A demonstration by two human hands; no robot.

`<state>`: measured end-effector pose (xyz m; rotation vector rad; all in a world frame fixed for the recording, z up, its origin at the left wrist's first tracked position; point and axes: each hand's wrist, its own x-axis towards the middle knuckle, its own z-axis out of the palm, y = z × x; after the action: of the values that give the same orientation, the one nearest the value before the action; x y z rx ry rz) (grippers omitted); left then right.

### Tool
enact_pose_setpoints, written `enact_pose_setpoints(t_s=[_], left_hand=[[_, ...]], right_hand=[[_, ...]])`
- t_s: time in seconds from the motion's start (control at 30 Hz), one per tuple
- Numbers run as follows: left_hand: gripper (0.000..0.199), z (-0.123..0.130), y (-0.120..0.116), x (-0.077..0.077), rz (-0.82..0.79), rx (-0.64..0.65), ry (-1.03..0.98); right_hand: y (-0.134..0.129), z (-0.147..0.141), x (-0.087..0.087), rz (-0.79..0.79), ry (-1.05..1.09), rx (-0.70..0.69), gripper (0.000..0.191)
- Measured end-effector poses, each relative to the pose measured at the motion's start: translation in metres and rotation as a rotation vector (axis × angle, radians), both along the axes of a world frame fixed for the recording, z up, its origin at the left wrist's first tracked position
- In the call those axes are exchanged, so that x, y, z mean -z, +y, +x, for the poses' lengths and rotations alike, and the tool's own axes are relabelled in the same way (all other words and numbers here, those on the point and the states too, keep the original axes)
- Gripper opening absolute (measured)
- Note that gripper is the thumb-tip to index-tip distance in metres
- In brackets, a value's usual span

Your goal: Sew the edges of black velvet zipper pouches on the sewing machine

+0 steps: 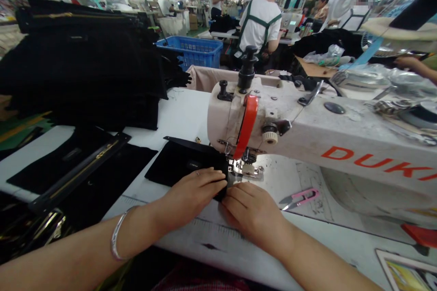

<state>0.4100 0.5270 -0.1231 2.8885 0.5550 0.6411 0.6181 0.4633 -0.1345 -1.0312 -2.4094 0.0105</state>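
Your left hand (pixel 196 189) was flat, fingers together, pressing the black fabric piece (pixel 184 163) onto the white table (pixel 184 113), while your right hand (pixel 251 209) lay palm-down just beside it, fingers loosely curled at the fabric's edge right before the presser foot (pixel 246 169) of the sewing machine (pixel 307 132). Pink thread snips (pixel 300 196) sat just right of your hand, a zippered black panel (pixel 78 168) off to the left. Further back, a stack of black pieces (pixel 88 63) blocked the left side, and behind it stood a blue crate (pixel 191 52), contents not visible.
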Motion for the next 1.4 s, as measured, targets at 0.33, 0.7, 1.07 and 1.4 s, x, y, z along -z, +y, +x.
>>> enact_pose_setpoints(t_s=[0.33,0.7,1.07,1.4], left_hand=[[0.035,0.002,0.017,0.009,0.06,0.055,0.168],[0.022,-0.001,0.019,0.001,0.07,0.155,-0.014],[0.02,0.003,0.018,0.004,-0.046,0.075,0.067],[0.018,0.006,0.016,0.001,0.007,0.103,0.028]], right_hand=[[0.002,0.003,-0.01,-0.076,0.092,0.025,0.011],[0.004,0.008,-0.013,-0.116,0.089,0.07,0.014],[0.005,0.011,-0.016,-0.169,0.107,0.087,0.018],[0.004,0.011,-0.018,-0.183,0.111,0.081,0.019]])
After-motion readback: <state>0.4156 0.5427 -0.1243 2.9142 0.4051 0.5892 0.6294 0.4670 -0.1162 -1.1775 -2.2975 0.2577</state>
